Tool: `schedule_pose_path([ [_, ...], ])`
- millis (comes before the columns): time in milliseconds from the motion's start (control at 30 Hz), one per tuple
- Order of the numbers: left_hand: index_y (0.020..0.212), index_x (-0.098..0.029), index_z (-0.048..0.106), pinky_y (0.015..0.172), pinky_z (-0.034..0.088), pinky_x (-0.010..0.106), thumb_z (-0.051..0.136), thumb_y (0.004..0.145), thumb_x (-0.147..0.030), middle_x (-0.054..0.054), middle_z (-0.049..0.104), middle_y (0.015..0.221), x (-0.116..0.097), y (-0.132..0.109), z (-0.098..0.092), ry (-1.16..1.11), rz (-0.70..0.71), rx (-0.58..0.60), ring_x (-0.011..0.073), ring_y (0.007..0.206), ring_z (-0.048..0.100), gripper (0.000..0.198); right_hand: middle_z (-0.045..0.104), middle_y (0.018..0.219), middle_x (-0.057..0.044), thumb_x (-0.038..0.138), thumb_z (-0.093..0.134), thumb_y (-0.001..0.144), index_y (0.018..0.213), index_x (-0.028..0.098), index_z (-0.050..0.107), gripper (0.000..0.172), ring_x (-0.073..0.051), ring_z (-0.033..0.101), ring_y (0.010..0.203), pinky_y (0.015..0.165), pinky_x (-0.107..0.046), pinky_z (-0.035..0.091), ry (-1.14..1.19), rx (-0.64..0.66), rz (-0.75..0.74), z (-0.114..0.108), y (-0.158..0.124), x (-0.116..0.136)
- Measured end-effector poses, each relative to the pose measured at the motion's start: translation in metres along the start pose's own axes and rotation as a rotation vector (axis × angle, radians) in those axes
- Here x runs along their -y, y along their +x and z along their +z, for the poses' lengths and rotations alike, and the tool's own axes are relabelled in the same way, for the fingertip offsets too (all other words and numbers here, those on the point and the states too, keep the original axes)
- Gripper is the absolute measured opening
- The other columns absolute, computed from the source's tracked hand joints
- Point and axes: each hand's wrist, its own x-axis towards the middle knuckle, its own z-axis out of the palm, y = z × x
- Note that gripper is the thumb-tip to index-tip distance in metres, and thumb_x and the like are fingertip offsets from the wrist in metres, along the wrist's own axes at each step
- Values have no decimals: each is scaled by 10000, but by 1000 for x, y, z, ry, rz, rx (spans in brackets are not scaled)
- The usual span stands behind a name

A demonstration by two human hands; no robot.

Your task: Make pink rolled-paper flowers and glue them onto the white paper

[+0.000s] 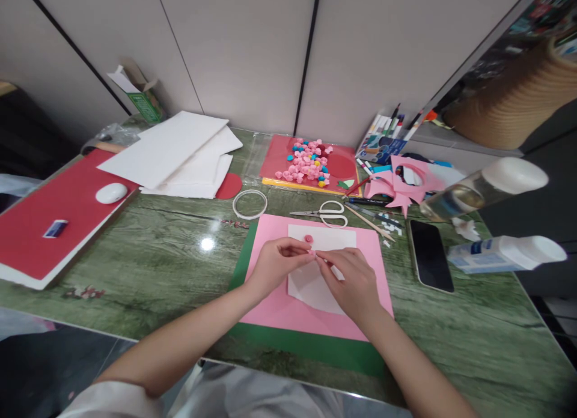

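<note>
Two hands meet over white paper, middle of surface: left hand and right hand, each grip pinching same tiny piece. One pink roll lies on paper just at 12 o'clock; rest of paper bare. Heap of rolls sits farther toward 12.

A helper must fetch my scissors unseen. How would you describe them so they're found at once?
On the green table, find the pink sheet near the front edge. Just beyond its far edge lie the scissors, between a white ring and wooden sticks; only they have white loop handles and metal blades.
</note>
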Motion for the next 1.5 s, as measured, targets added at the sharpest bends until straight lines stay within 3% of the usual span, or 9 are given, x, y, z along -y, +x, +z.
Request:
schedule_pose_path([
  [467, 750, -138, 675, 690, 482, 264, 755, 561, -259, 42, 670, 719, -1, 0, 0, 1, -21, -2, 137, 676, 605, 238, 681, 797, -32, 153, 506, 816, 903, 203, 613, 146, -137, 599, 692, 726, -318, 414, 36, 50, 32, -1, 0, 1],
  [967, 740, -147, 666, 702, 500, 280, 707, 635, -240, 56, 670, 759, -2, -4, 2, 186, 172, -6, 162, 717, 624, 146, 676, 739, -13, 188, 527, 816, 877, 211, 619, 113, -134, 595, 640, 694, -304, 413, 47, 58, 61, -4, 2, 3],
  [1500, 742, -148, 666, 679, 497, 256, 696, 650, -223, 46, 660, 759, 2, -2, 1, 290, 243, -24, 147, 711, 616, 122, 677, 723, -5, 182, 543, 808, 860, 191, 631, 103, -113, 591, 611, 689, -286, 412, 25, 27, 29, -2, 3, 2],
])
